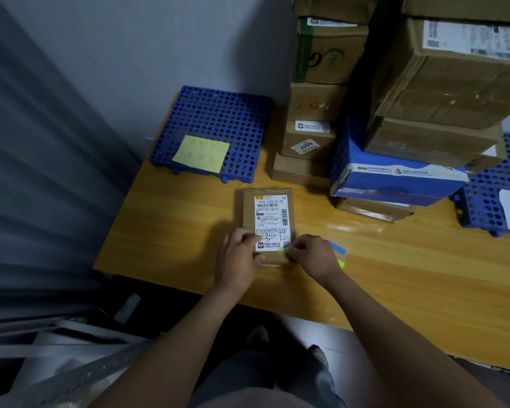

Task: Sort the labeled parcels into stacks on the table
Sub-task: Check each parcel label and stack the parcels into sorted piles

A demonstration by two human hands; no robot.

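— Wooden worktop [395, 278] set against a grey wall [130, 54], seen from the head camera. What stands on it?

— At the far left, a blue perforated grid [218, 119] with a yellow note [202, 154] lying on it. To its right is a stack of brown cartons [315, 136]. Next comes a blue-and-white box [395, 178] resting on a flat brown carton, with bigger cartons [448, 83] piled on top. A second blue grid [477, 201] sits at the right edge.

— And the parcel?

— The flat brown parcel [248, 210] lies on the left part of the worktop. It is nearer the person than the first grid and the carton stack, and apart from both. Its white label [271, 219] faces up, with the long side running away from the person.

— The hands?

— Both are at the parcel's near end, a little apart from each other. The left hand [239, 257] holds the near left edge with curled fingers, the fingertips reaching the label's lower corner. The right hand [312, 254] pinches at the near right corner, thumb against fingertip. A fleck of green shows just by them, too small to name.

— Anything beside them?

— Just right of the right hand, a blue tab [337, 247] and a green tab [341, 263] lie on the worktop, seemingly on a clear sheet.
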